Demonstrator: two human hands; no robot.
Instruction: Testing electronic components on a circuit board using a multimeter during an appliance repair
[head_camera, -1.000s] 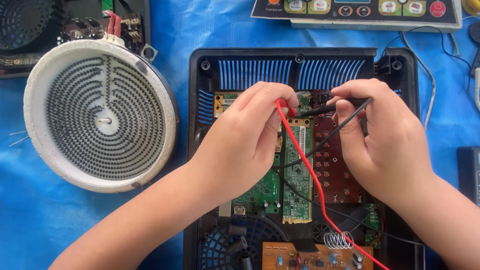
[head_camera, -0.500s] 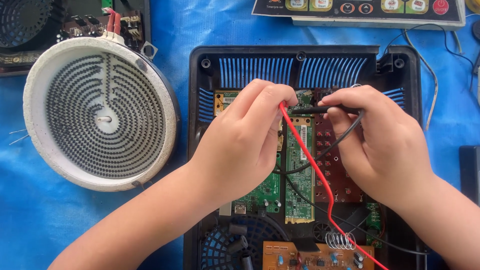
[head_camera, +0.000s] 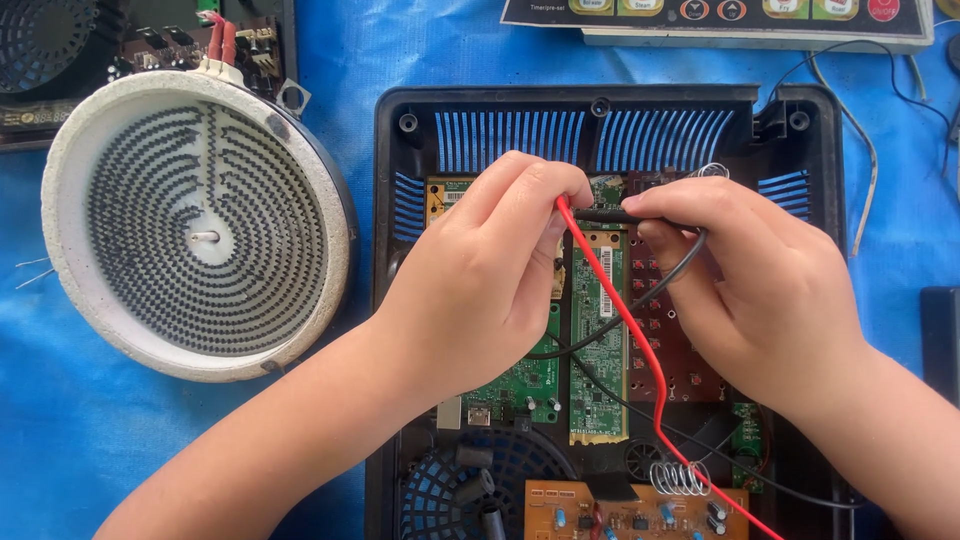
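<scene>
An opened black appliance housing (head_camera: 610, 105) lies on blue sheeting, with green circuit boards (head_camera: 597, 340) and a dark red board (head_camera: 672, 340) inside. My left hand (head_camera: 480, 285) pinches a red test lead (head_camera: 620, 320) whose wire runs down to the lower right. My right hand (head_camera: 745, 290) grips a black test lead (head_camera: 600, 214) lying level, its wire looping down over the boards. Both hands meet over the upper middle of the boards. The lead tips are hidden by my fingers.
A round white heating element (head_camera: 195, 225) with a dark spiral coil lies to the left. A control panel with coloured buttons (head_camera: 720, 15) sits at the top. A brown board (head_camera: 620, 510), a small metal spring (head_camera: 680, 478) and a fan grille (head_camera: 465, 490) fill the housing's lower part.
Both hands have shifted slightly. The black lead in my right hand now lies level, nearer my left fingers. The rest is unmoved.
</scene>
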